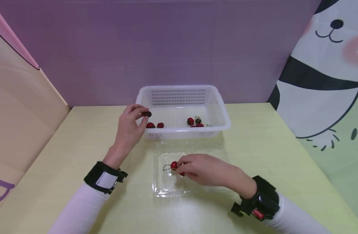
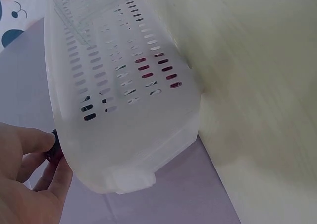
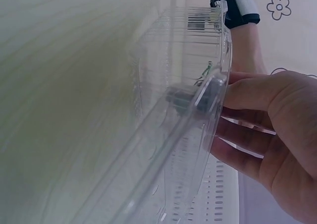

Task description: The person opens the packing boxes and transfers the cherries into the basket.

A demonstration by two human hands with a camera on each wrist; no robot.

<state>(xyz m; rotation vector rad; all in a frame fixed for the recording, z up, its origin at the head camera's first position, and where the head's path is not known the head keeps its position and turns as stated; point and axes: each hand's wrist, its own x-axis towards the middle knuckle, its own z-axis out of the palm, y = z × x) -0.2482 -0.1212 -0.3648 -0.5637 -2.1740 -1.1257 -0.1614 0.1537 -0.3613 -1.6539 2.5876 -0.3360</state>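
My left hand (image 1: 132, 125) pinches a dark cherry (image 1: 147, 114) between thumb and fingers at the left end of a white slotted basket (image 1: 181, 133). In the left wrist view the same cherry (image 2: 54, 147) shows beside the basket's rim. Several red cherries (image 1: 160, 125) lie in the basket, in a left and a right group. Nearer me, my right hand (image 1: 206, 169) reaches over a clear plastic container (image 1: 167, 191), its fingertips closed around a cherry largely hidden by them. A red cherry with a stem (image 1: 174, 165) and part of another (image 1: 182, 174) lie under those fingertips.
Both containers stand on a pale wooden table (image 1: 108, 149), the basket behind the clear container. The container's transparent lid (image 1: 219, 152) spreads to the right. A purple backdrop (image 1: 167, 48) rises behind the table, with printed panels at both sides.
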